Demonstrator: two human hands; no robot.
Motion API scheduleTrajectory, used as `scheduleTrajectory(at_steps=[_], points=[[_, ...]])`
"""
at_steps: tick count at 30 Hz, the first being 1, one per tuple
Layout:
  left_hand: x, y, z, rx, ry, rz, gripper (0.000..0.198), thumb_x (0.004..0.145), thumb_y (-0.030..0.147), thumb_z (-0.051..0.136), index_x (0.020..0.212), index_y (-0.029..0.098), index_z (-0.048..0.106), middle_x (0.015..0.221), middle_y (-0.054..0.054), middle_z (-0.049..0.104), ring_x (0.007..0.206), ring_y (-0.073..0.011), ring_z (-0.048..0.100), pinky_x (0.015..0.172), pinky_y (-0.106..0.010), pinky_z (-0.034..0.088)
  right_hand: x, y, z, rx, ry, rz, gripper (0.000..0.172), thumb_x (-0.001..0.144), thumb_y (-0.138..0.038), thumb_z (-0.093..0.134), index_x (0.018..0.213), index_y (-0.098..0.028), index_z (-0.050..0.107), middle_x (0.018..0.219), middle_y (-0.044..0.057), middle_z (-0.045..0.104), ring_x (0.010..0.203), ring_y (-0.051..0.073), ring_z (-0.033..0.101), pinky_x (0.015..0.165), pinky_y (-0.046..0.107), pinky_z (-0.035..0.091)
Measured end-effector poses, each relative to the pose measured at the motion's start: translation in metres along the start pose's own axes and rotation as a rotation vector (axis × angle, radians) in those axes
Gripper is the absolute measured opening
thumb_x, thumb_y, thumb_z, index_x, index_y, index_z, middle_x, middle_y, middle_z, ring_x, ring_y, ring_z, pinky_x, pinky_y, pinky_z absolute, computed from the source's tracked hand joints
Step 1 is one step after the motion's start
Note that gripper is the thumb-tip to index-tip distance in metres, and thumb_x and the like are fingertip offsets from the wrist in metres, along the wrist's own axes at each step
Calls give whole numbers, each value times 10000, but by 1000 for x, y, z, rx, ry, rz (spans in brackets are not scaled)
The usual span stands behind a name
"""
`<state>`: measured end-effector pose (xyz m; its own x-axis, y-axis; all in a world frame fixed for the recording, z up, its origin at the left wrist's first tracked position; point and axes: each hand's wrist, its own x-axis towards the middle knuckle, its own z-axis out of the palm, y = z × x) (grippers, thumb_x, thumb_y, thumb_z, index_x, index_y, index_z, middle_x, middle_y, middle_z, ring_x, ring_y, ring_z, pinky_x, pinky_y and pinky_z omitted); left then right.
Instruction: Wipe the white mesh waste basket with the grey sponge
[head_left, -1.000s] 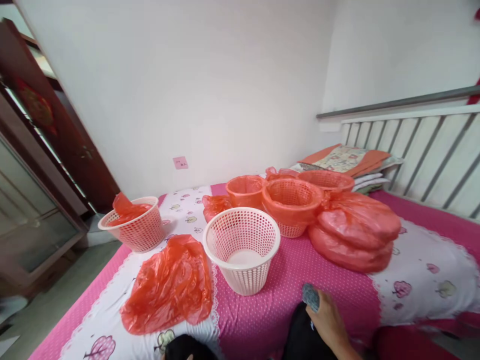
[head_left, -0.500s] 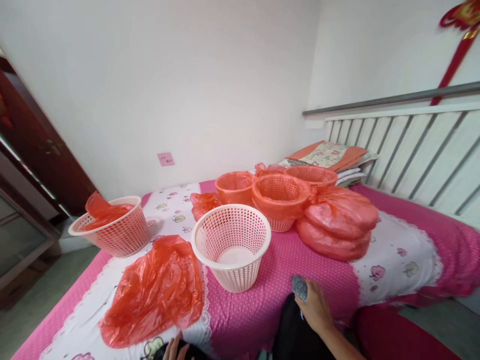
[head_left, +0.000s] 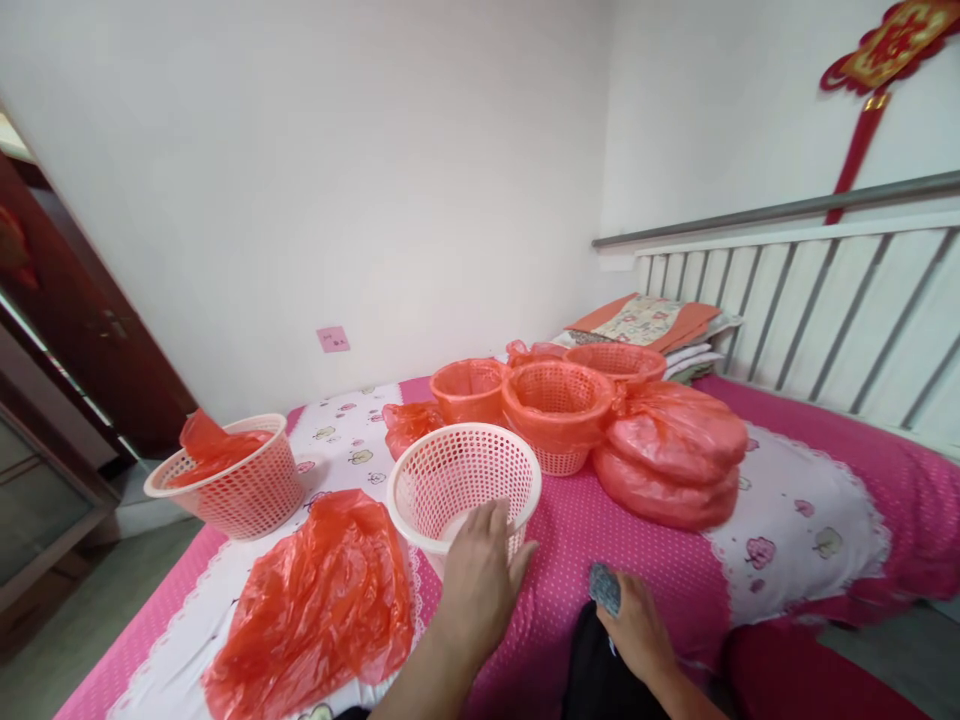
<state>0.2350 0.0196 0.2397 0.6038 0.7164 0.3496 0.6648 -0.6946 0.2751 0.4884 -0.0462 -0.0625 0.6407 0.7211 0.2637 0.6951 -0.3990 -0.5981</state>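
Note:
My left hand (head_left: pixel 480 585) reaches over the near side of a pale pink perforated basket (head_left: pixel 427 470), fingers stretched out and thumb apart. Whether it touches the rim I cannot tell. The basket stands upright on the bed, and the part of its inside that shows holds nothing. Low on the right, my right hand (head_left: pixel 636 622) rests by my dark-clothed knee, closed around a small grey fuzzy bundle (head_left: pixel 604 588). A crumpled red plastic bag (head_left: pixel 322 605) lies spread out to the left of the basket.
Another pale pink basket (head_left: pixel 259 490) with red plastic inside stands far left. Behind are several baskets covered in red plastic (head_left: pixel 556 420) and a full red bag (head_left: pixel 667 490). Folded bedding (head_left: pixel 645 320) lies by the white bed rail (head_left: pixel 787 310).
My left hand has risen from the bottom edge to the near side of the basket. My right hand keeps its hold on the grey bundle. The view has shifted slightly.

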Motion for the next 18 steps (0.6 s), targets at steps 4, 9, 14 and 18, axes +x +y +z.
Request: scheduleTrajectory(at_steps=[4, 9, 14, 18], points=[[32, 12, -1, 76, -253, -233, 458, 1048, 446, 488, 1215, 95, 730, 1004, -241, 835, 973, -371, 808, 863, -475, 601, 2, 0, 0, 19, 30, 11, 393, 797, -343, 565, 1152, -196, 649, 1113, 165, 738, 1109, 340, 716, 1000, 429, 552], [20, -24, -23, 37, -189, -284, 463, 1080, 461, 366, 1053, 170, 725, 932, -164, 843, 878, -295, 796, 774, -371, 515, 3, 3, 3, 77, 26, 15, 402, 790, -396, 530, 1145, -235, 628, 1111, 155, 739, 1107, 344, 701, 1024, 456, 540], [6, -64, -52, -475, 129, -387, 538, 1026, 632, 367, 869, 222, 678, 857, -79, 817, 843, -253, 763, 790, -358, 532, 3, 8, 7, 120, 45, 2, 444, 785, -415, 506, 1152, -195, 626, 1118, 197, 726, 1105, 375, 688, 1025, 493, 535], [-9, -81, -24, -747, 280, -469, 604, 957, 731, 426, 880, 216, 732, 843, -93, 827, 797, -268, 760, 775, -395, 615, 4, 10, 7, 135, 63, -22, 438, 795, -400, 510, 1151, -178, 634, 1085, 195, 718, 1080, 376, 691, 1000, 499, 541]])
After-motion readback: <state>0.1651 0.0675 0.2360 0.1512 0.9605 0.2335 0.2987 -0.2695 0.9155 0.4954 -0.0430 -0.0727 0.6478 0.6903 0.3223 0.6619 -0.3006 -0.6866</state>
